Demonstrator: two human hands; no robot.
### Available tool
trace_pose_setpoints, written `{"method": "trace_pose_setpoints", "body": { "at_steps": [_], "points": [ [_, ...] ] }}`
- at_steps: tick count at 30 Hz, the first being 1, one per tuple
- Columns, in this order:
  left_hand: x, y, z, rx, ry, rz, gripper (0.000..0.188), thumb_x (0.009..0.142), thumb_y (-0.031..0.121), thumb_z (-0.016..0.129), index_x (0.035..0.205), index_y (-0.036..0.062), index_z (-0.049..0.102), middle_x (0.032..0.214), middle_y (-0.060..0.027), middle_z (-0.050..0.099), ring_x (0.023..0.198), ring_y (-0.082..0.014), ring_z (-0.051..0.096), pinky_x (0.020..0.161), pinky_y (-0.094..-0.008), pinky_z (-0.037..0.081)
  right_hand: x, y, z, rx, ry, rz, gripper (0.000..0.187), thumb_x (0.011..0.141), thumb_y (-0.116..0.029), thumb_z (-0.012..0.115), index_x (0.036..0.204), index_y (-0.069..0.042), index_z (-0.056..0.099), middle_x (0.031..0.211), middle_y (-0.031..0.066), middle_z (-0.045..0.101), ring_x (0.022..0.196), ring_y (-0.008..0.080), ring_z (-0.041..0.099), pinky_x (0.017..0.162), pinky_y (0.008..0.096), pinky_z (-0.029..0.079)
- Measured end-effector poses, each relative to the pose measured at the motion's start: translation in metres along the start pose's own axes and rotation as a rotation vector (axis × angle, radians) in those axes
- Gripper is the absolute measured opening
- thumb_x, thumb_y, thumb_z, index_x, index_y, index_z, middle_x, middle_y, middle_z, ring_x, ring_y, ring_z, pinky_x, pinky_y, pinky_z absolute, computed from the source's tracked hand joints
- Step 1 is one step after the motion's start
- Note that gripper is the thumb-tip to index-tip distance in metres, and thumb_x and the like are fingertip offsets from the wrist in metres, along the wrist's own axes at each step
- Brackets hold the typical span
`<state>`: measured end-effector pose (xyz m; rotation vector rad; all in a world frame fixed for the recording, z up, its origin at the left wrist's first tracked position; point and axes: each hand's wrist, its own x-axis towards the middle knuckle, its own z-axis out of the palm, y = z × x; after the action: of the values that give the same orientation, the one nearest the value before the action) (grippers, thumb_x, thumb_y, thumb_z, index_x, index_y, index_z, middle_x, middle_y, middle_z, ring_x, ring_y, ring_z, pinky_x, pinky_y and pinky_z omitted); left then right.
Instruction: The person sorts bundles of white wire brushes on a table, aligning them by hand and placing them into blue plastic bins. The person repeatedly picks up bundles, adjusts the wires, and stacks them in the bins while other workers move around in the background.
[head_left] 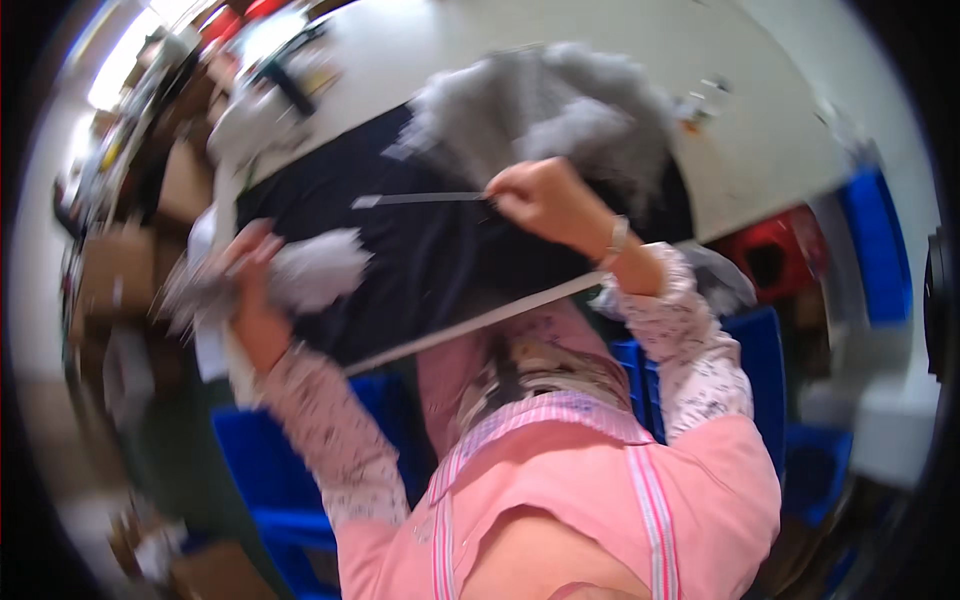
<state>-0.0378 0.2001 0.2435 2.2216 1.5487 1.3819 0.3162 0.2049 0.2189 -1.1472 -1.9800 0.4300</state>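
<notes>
My left hand (252,275) is closed round a bundle of pale grey, feathery-looking material (320,270) at the table's left edge; motion blurs its ends. Over the middle of the black cloth (430,260), my right hand (548,198) pinches one end of a thin, whitish strip (430,198). The strip stretches out to the left, with a small, wider white piece at its far end. Just beyond my right hand lies a large heap of grey fluffy material (560,110), partly on the cloth.
The white table (780,130) reaches away to the far right, with small items (705,98) on it. At the far left lies a pale plastic bag (255,125). Cardboard boxes (120,270) line the left side. Blue seats and a red stool (770,250) stand close by.
</notes>
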Motion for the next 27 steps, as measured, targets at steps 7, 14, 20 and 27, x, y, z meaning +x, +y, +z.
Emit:
{"method": "trace_pose_setpoints", "body": {
  "at_steps": [7,14,20,27],
  "points": [
    [-0.002,0.035,0.058,-0.807,-0.177,-0.217,0.020,0.089,0.004,0.060,0.108,0.0040,0.061,0.099,0.0001,0.065,0.077,-0.0027,0.052,0.065,-0.0193,0.042,0.087,-0.096,0.014,0.139,-0.230,-0.136,0.014,0.077,-0.007,0.058,0.085,0.001,0.066,0.062,0.0092,0.059,0.053,0.0083,0.054,0.054,0.0237,0.045],
    [-0.006,0.018,0.077,-0.913,-0.145,-0.333,0.021,0.086,0.008,0.066,0.105,0.0047,0.057,0.092,0.0025,0.061,0.083,-0.0043,0.053,0.071,-0.0223,0.045,0.132,-0.113,0.049,0.096,-0.008,-0.359,0.037,0.093,-0.034,0.052,0.097,0.001,0.064,0.083,0.0130,0.066,0.077,0.0198,0.064,0.069,0.0326,0.050],
    [0.002,0.017,0.070,-0.988,-0.104,-0.345,0.025,0.084,0.010,0.069,0.105,0.0026,0.059,0.094,0.0028,0.062,0.085,-0.0038,0.054,0.072,-0.0223,0.045,0.157,-0.127,0.089,0.413,-0.160,-0.567,0.038,0.090,-0.041,0.054,0.087,-0.005,0.067,0.092,0.0132,0.065,0.092,0.0318,0.059,0.082,0.0401,0.045],
    [0.000,-0.001,0.076,-0.854,-0.083,-0.376,0.034,0.077,0.008,0.072,0.104,-0.0002,0.053,0.088,-0.0001,0.060,0.077,-0.0054,0.055,0.066,-0.0237,0.047,0.171,-0.139,0.068,-0.337,-0.370,-0.835,0.014,0.071,-0.025,0.069,0.078,-0.013,0.071,0.086,0.0014,0.066,0.089,0.0184,0.060,0.082,0.0345,0.045]
  ]
}}
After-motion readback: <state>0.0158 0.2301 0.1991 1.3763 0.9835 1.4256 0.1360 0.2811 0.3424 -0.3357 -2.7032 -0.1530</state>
